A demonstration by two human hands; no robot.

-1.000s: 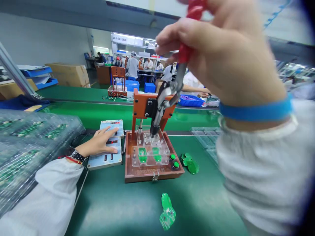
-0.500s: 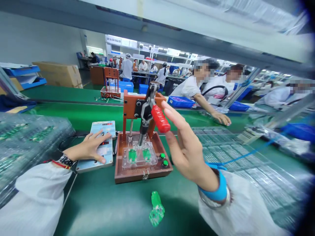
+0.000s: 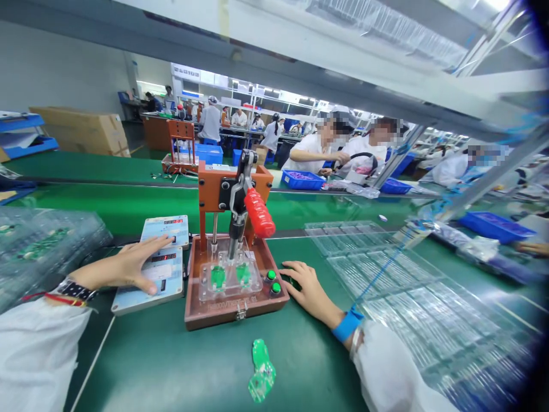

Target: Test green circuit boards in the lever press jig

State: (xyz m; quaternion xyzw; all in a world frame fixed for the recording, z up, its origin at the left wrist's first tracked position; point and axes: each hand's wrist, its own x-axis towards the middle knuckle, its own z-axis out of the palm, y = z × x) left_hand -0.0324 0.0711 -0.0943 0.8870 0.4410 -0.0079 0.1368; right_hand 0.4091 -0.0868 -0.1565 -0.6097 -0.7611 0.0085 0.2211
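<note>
My left hand (image 3: 132, 264) lies spread over two light-blue boxes with red digital displays, the rear box (image 3: 165, 229) and the front box (image 3: 160, 280). A toggle-clamp test fixture (image 3: 235, 303) in brown and orange stands at the centre, with a red handle (image 3: 259, 214) pointing down. Under its clear plate (image 3: 231, 280) sit two small green circuit boards (image 3: 218, 277). Beside the fixture's right wall, close to two green buttons (image 3: 271, 276), my right hand (image 3: 309, 290) rests low with fingers loosely extended and nothing visible held. One loose green circuit board (image 3: 261, 372) lies in front.
Clear plastic trays (image 3: 386, 274) cover the right side of the bench; stacked trays with circuit boards (image 3: 47, 246) are at the left. A blue cord (image 3: 381, 274) runs from my right wristband. Co-workers sit across the green conveyor (image 3: 128, 200), near a blue bin (image 3: 302, 180).
My right hand has moved from beside the red handle down to the fixture's right side. My left hand remains on the display boxes. A co-worker's arm has drawn back from the conveyor.
</note>
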